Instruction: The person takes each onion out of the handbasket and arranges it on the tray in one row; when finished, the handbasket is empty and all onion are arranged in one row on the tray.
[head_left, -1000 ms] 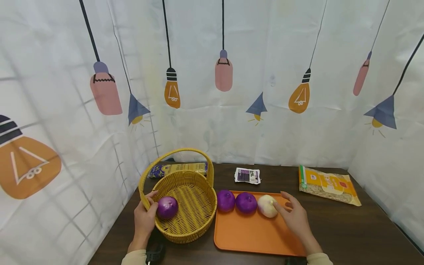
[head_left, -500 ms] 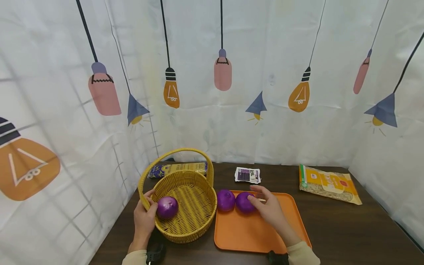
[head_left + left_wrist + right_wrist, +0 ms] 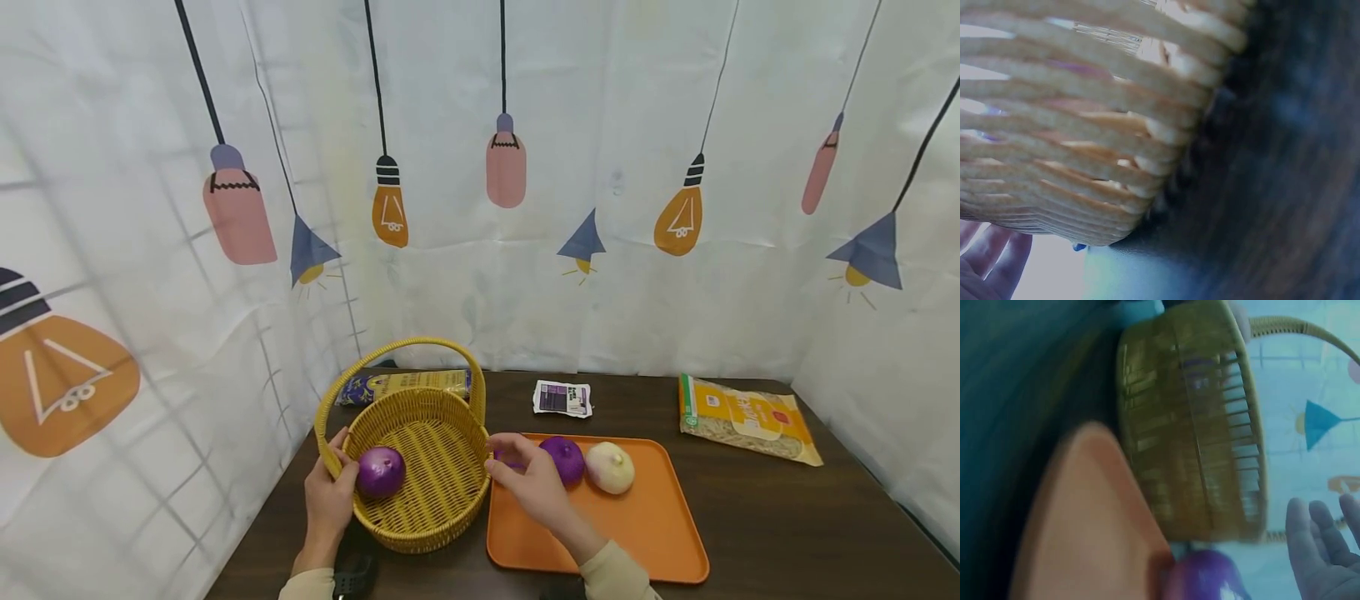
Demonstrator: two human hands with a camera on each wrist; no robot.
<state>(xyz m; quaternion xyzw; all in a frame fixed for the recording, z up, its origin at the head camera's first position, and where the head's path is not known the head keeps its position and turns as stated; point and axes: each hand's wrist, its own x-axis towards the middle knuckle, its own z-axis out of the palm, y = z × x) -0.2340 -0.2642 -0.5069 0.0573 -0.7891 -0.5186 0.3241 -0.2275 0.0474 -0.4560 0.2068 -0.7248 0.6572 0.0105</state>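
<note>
My left hand (image 3: 328, 492) grips the left rim of a yellow woven basket (image 3: 420, 542), near the foot of its arched handle. Inside the basket, beside that hand, lies one purple onion (image 3: 381, 472). At the opposite rim hovers my right hand (image 3: 534, 483), its fingers loosely spread and holding nothing, as the right wrist view also shows. Partly hidden under this hand is a purple onion (image 3: 1207, 576) at the left end of an orange tray (image 3: 600, 550). Another purple onion (image 3: 562, 461) and a white onion (image 3: 610, 467) sit beside it in a row.
A blue and yellow packet (image 3: 408, 383) lies behind the basket. Farther back than the tray is a small white and purple sachet (image 3: 562, 398). A yellow bag (image 3: 750, 419) lies at the right on the dark table (image 3: 795, 533). A printed curtain (image 3: 480, 292) hangs behind.
My right hand has moved left from the white onion, past the purple ones, to the basket's right rim. The left hand and basket have stayed in place.
</note>
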